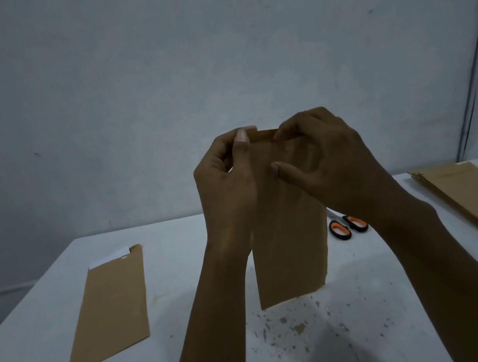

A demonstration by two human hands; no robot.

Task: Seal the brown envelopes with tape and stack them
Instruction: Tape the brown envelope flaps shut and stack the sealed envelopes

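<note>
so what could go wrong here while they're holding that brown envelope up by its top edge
Both the left hand and right hand pinch the upright brown paper envelope in mid-air, so its folded top flap may crease crookedly without table support. The orange-handled black scissors lie just behind the right wrist; lowering the arm might knock them.
</note>
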